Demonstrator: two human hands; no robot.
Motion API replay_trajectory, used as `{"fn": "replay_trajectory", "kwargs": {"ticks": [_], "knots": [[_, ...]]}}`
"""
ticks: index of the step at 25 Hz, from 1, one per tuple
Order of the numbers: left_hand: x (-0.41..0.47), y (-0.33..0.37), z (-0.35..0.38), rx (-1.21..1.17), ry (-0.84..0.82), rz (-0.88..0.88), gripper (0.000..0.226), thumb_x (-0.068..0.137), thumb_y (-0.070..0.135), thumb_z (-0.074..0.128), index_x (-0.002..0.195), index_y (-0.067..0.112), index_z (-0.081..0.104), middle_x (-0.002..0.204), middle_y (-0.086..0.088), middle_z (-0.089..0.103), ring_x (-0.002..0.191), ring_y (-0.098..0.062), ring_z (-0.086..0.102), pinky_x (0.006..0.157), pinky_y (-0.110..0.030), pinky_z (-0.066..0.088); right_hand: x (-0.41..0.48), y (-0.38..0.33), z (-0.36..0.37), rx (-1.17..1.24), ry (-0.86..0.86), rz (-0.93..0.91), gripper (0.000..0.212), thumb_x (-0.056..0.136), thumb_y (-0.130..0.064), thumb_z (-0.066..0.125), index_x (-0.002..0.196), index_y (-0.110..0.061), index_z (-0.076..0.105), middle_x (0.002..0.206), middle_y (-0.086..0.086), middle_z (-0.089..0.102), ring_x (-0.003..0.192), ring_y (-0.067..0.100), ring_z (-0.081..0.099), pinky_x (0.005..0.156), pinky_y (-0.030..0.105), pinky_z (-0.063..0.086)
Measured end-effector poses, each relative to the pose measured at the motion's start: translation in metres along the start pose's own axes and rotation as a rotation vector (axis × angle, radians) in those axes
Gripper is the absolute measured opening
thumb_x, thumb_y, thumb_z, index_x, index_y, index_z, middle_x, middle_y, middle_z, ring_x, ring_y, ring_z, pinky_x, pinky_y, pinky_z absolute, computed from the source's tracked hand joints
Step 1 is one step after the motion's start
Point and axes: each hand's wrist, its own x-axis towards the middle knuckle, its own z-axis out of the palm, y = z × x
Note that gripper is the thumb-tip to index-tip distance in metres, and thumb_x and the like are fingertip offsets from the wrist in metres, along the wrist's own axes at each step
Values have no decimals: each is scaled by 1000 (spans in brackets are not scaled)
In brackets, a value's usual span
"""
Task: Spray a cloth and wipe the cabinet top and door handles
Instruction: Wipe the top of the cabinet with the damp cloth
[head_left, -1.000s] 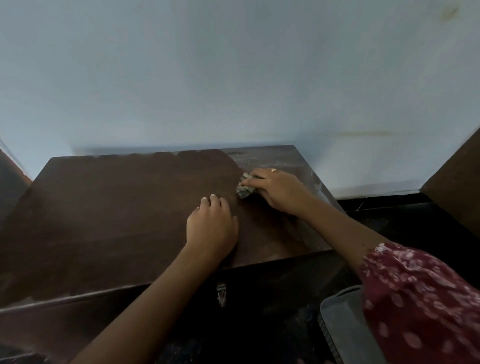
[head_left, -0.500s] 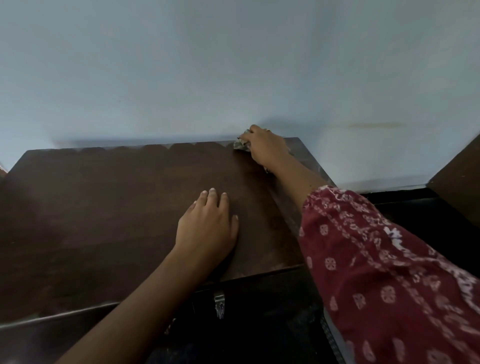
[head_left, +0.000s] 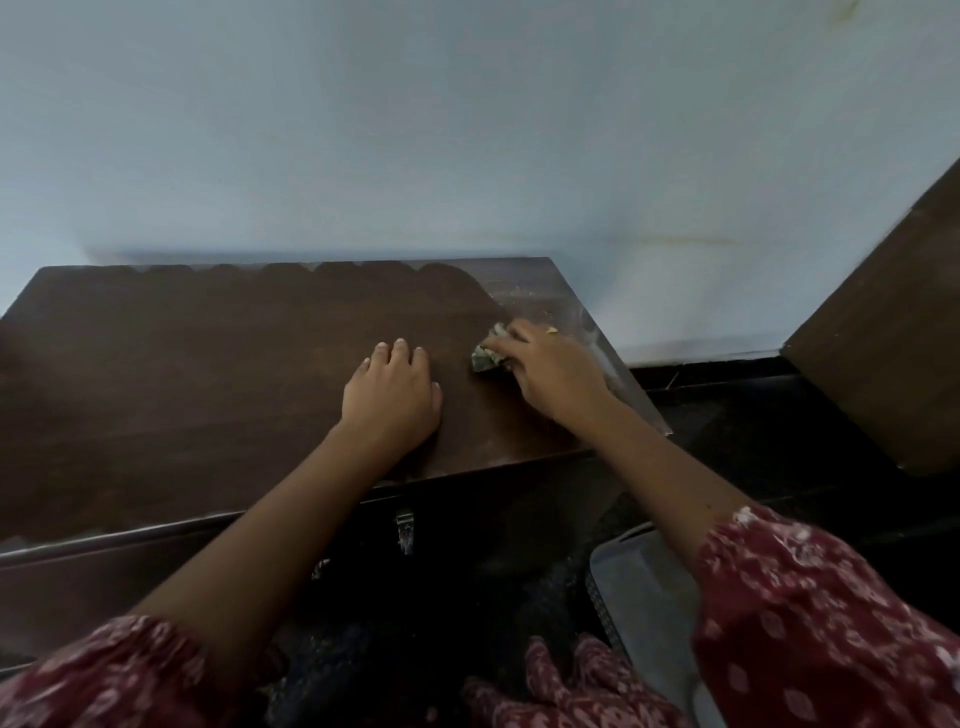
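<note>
Right hand (head_left: 550, 369) w/ bunched cloth (head_left: 488, 357) pulled back from rear edge, left hand (head_left: 392, 400) flat (fingers wallward) on cabinet top (head_left: 182, 374)

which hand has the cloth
The right hand, near the cabinet top's right end, grips the crumpled cloth under its fingers. The left hand lies flat and empty, palm down, beside it.

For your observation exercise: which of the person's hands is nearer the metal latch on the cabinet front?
Left. The left hand rests flat almost directly above the latch; the right hand is farther right.
</note>
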Motion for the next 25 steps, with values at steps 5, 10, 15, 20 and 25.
{"fn": "replay_trajectory", "kwargs": {"ticks": [5, 10, 15, 20, 25], "knots": [[-9, 13, 2, 24, 27, 31, 49, 96, 32, 34, 137, 6, 39, 150, -13, 35, 140, -29, 29, 113, -41, 26, -56, -1, -23, 34, -44, -135, 36, 92, -13, 46, 124, -24, 57, 122, 8, 58, 99, 30, 57, 77, 38, 48], [-6, 16, 5, -11, 41, 59, 52, 96, 39, 34, 139, 9, 37, 151, -11, 34, 142, -26, 28, 113, -39, 27, -82, 19, -41, 34, -106, -216, 35, 86, -6, 52, 118, -18, 63, 115, 11, 64, 96, 34, 62, 72, 42, 53], [6, 13, 4, -11, 74, 75, 51, 96, 41, 35, 138, 13, 38, 151, -7, 34, 141, -23, 28, 110, -38, 32, -41, 35, -29, -21, -76, -144, 35, 92, -13, 47, 124, -23, 57, 123, 7, 59, 101, 32, 59, 74, 37, 46], [25, 11, 6, -18, 61, 68, 52, 95, 43, 37, 141, 18, 35, 152, -4, 32, 141, -21, 29, 111, -37, 31, 38, 31, -1, -43, -60, -18, 39, 94, -16, 43, 131, -28, 48, 132, 7, 48, 107, 33, 54, 78, 41, 49], [49, 7, -2, -99, 30, 66, 41, 94, 42, 39, 127, 20, 49, 135, 0, 50, 124, -17, 47, 93, -34, 45, 115, 7, 14, -12, -24, 205, 34, 92, -9, 43, 125, -15, 52, 130, 14, 41, 102, 37, 55, 77, 43, 47]]}}
